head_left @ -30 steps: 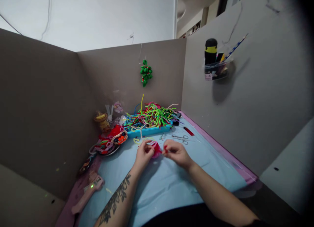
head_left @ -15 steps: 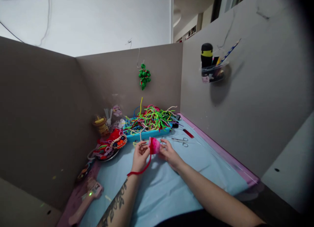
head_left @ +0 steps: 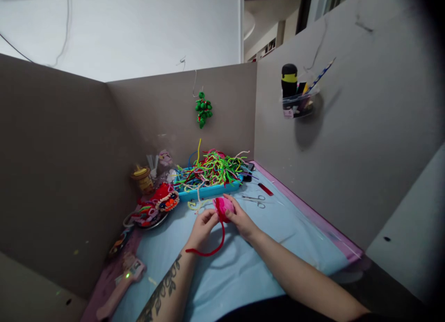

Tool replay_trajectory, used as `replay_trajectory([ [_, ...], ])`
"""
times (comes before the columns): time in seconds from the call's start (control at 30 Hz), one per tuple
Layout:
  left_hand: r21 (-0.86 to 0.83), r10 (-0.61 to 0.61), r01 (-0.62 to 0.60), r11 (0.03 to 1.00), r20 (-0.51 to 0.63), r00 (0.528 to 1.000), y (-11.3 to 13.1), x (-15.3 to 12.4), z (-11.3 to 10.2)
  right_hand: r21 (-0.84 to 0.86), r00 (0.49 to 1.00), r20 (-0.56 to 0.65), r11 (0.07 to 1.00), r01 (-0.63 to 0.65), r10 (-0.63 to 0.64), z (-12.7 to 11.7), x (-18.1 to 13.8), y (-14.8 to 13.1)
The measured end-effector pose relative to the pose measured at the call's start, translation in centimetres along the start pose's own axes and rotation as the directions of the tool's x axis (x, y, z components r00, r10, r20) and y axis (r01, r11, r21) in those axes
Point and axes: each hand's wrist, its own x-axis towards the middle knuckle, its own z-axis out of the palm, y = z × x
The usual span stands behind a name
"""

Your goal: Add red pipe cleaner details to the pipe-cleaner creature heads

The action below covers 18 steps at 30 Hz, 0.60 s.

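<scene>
Presently, a pink piece [head_left: 228, 204] is held on the near side of the blue tray [head_left: 212, 191]. The left hand [head_left: 201, 230] has its grip pinching the piece's left edge; the right hand [head_left: 244, 222] has its grip clasped about the other side. A red strand [head_left: 222, 238] curves down from it, away from the tray. Scissors [head_left: 256, 200] lie near-right of the tray.

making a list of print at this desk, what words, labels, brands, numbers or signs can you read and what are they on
No text can be read.
Pale label on the wall container: too small to read.
Brown jar: any print is too blurred.
Pink device: any marking is too small.
Pink-and-red piece: no lettering shows.
</scene>
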Motion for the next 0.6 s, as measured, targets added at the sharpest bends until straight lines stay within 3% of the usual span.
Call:
replay_trajectory([
  [0.23,-0.159,-0.167,0.158,0.975,-0.045,0.985,0.9,-0.3,0.5,-0.066,0.998,0.054,0.998,-0.022,0.025,0.2,-0.3,-0.8],
  [0.6,-0.158,-0.172,0.153,0.975,-0.112,0.979,1.2,-0.2,0.4,-0.207,0.996,0.093,0.978,0.026,-0.007,-0.3,-0.2,-0.3],
])
